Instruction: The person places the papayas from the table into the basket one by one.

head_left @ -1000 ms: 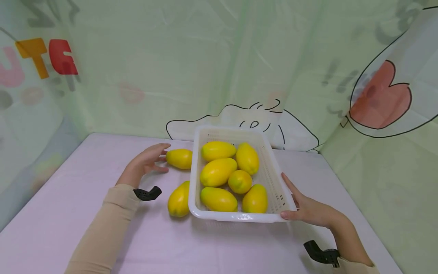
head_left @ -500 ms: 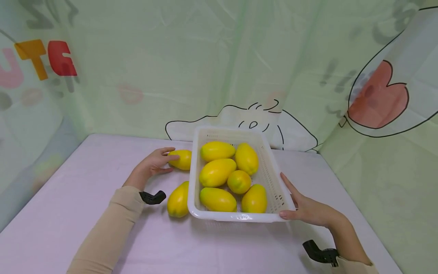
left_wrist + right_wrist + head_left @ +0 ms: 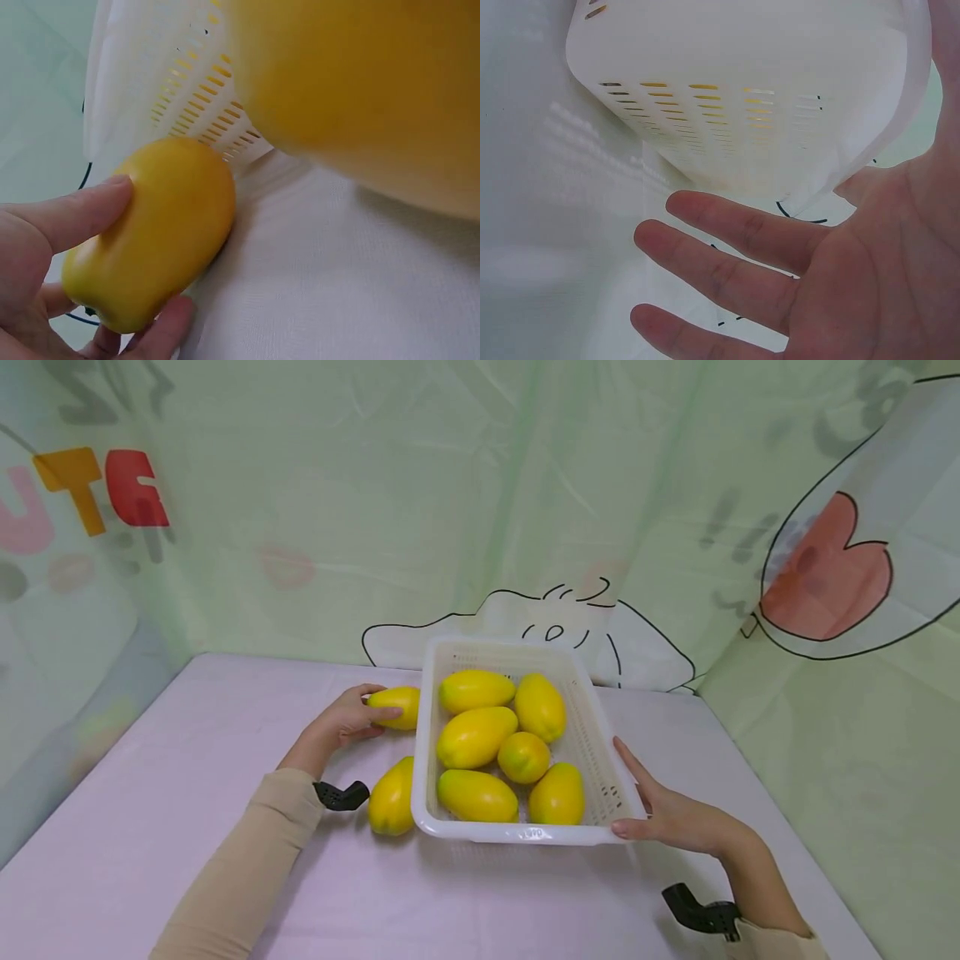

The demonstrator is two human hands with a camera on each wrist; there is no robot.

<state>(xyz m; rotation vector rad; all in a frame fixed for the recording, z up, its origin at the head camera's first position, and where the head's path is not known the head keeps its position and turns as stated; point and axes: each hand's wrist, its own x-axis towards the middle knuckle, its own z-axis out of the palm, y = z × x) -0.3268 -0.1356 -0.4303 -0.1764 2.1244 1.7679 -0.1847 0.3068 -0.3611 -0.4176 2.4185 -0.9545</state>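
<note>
My left hand [image 3: 348, 714] holds a yellow mango [image 3: 161, 225] at its stem end, thumb on one side and fingers on the other. That mango lies on the table against the left side of a white plastic basket [image 3: 517, 835]. Nearer the front, a second mango [image 3: 392, 797] rests beside the basket, large and blurred in the left wrist view. Several mangoes [image 3: 476, 739] lie inside the basket. My right hand [image 3: 678, 814] touches the basket's front right corner, thumb at the rim; in the right wrist view its straight fingers [image 3: 720, 274] spread below the slotted wall.
A pale cloth covers the table [image 3: 487, 910]. Pale green printed curtains [image 3: 337, 527] rise behind it and at both sides. A black wrist device [image 3: 341, 796] sits on the left cuff, with another black device [image 3: 701, 912] on the right wrist.
My left hand has moved right and taken hold of the mango by the basket's left side. The right hand and the basket have stayed in place.
</note>
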